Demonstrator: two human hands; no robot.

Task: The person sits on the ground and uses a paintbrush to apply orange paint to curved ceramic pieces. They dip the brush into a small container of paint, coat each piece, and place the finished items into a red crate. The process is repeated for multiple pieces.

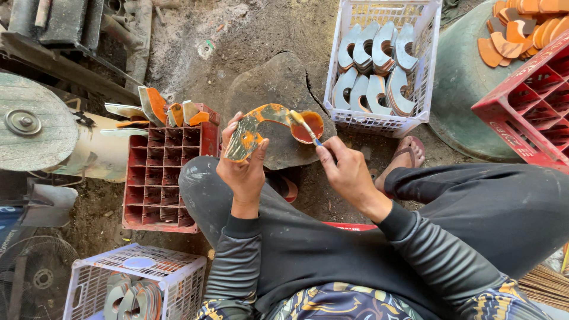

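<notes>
From the head view, the left hand (242, 168) has its fingers closed around the lower end of a curved metal blade (269, 123) smeared with orange paint, held above the lap. The right hand (347, 172) pinches a small brush (306, 127), whose tip touches the blade's far end. Beyond stands a white basket (427, 71) of grey blades (stacked upright); a red crate (157, 189) sits left.

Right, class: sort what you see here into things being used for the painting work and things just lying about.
In use: curved blade, brush, left hand, right hand, white crate of grey blades, red crate.

Lying about: grinding wheel, fan, broom.
</notes>
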